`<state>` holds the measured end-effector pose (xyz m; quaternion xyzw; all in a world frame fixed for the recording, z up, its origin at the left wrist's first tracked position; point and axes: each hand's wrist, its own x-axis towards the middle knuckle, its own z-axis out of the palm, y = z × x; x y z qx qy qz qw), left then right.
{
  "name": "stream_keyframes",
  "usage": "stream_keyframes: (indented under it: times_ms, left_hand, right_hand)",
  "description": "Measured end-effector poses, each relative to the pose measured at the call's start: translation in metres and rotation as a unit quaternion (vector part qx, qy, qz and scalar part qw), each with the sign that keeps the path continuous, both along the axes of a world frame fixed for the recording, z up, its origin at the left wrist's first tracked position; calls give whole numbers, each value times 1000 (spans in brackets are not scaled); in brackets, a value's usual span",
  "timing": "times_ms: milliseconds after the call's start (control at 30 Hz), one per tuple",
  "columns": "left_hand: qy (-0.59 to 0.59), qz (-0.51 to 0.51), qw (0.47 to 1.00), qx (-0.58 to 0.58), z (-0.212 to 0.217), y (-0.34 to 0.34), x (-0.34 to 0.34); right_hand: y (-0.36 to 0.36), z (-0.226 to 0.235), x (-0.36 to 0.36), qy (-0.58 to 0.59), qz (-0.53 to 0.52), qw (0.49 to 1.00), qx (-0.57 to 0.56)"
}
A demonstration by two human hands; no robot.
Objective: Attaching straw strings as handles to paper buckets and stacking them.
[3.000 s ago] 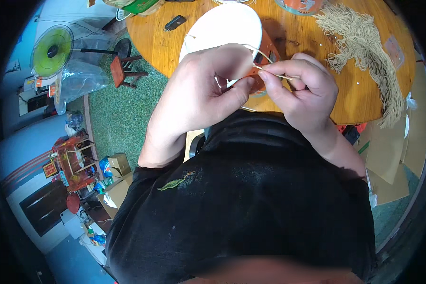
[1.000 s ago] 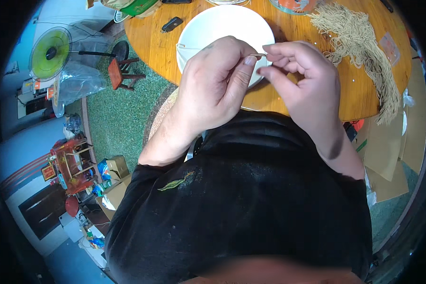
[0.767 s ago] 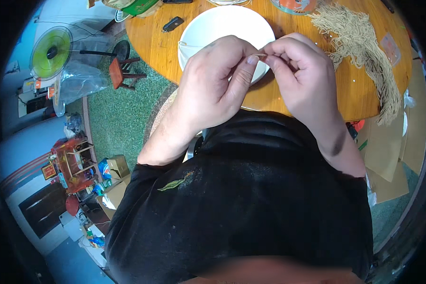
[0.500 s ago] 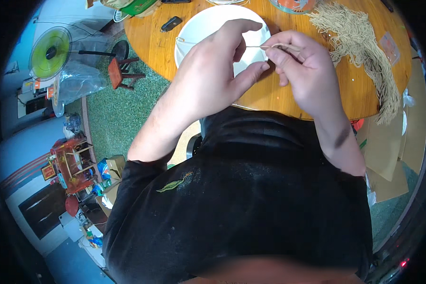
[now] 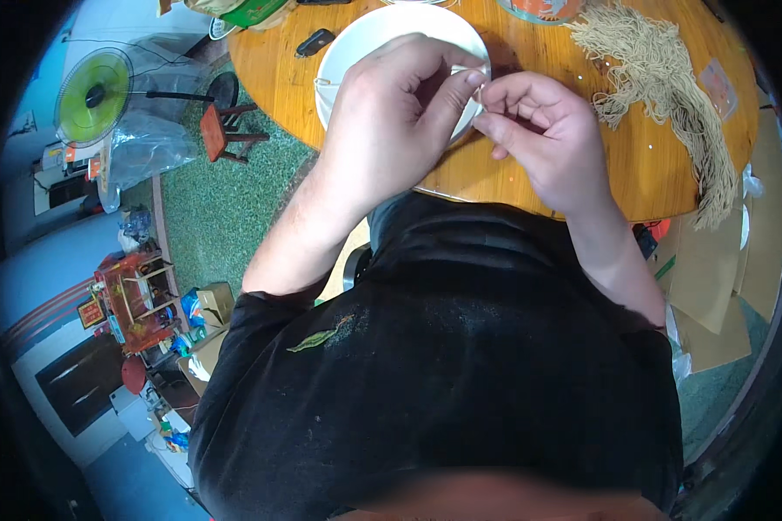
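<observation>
My left hand (image 5: 387,117) is over a white bowl (image 5: 343,56), its thumb and index finger closed around a thin tan cord (image 5: 323,82). One end of the cord shows at the bowl's left rim; the rest is mostly hidden behind my left hand. My right hand (image 5: 547,130) is just right of the bowl, its curled fingertips almost touching the left thumb. Its thumb and index finger are pinched at the cord, though little of the cord shows there. A heap of tan cords (image 5: 656,74) lies to the right, partly hanging over the table's edge.
Both hands are above a round wooden table (image 5: 274,74). A black key fob (image 5: 314,43) lies left of the bowl. A round tin (image 5: 543,9) and a green-and-white bag (image 5: 248,10) stand at the far edge. A small wooden stool (image 5: 222,132) and a green fan (image 5: 94,95) are at the left.
My hands have come closer together, the right one moving left toward the left thumb. The cord stretch and loop seen between them earlier are now mostly hidden. The bowl has shifted slightly left.
</observation>
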<state>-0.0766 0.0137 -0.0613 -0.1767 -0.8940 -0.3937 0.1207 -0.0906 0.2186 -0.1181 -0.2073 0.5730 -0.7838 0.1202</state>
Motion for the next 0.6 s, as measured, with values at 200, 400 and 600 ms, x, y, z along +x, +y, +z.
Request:
stream_keyframes:
  times_ms: [200,400,600]
  left_hand:
    - [61,-69,995,31,-1,1,-2]
    - [41,-28,998,-27,11,1,4]
    - [-158,2,987,-24,12,4,5]
  right_hand:
    - [1,-6,-2,-49,-2,998,-37]
    - [6,-5,-8,-57,-24,998,-32]
    - [4,0,-8,-61,-25,998,-23]
